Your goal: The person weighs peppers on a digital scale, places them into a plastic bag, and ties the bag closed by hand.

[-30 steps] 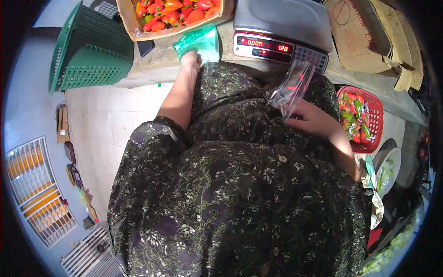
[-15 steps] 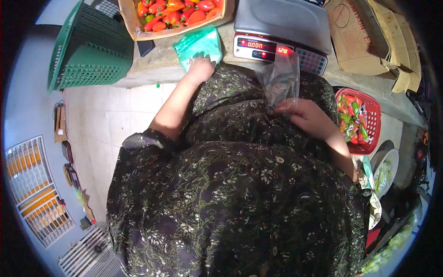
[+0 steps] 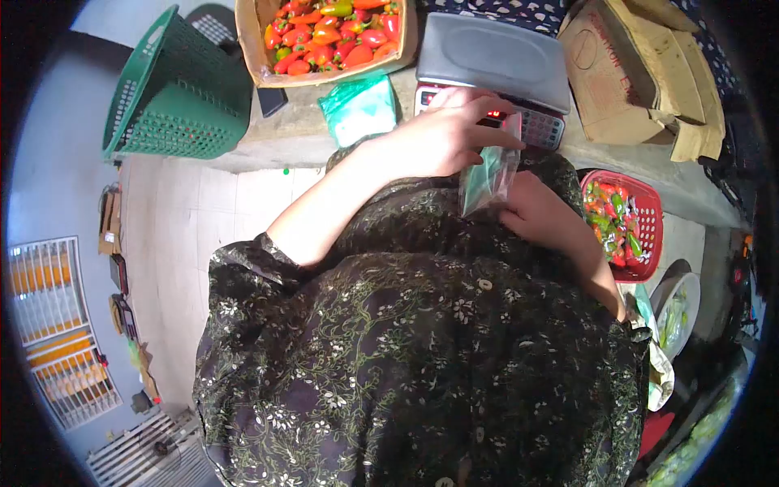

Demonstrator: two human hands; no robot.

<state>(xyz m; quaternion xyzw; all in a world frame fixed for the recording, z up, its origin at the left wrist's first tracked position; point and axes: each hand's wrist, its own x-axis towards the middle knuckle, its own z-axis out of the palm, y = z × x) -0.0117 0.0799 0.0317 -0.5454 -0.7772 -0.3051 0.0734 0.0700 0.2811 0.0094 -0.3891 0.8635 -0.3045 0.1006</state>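
Clear plastic bag (image 3: 487, 183), upper centre of the frame, gripped at its lower edge by my right hand (image 3: 540, 207); my left hand (image 3: 448, 134) lies at its top, grip indeterminable. Above: scale (image 3: 493, 58) on the worktop (image 3: 296, 128). Centre right: red basket (image 3: 654, 223) of peppers (image 3: 610, 217).

Count is 2 hands (image 3: 446, 134) (image 3: 540, 207), 2 baskets (image 3: 191, 105) (image 3: 647, 235), 2 cardboard boxes (image 3: 411, 36) (image 3: 608, 93), 1 scale (image 3: 493, 61), 1 clear bag (image 3: 487, 180), 1 green packet (image 3: 359, 112).
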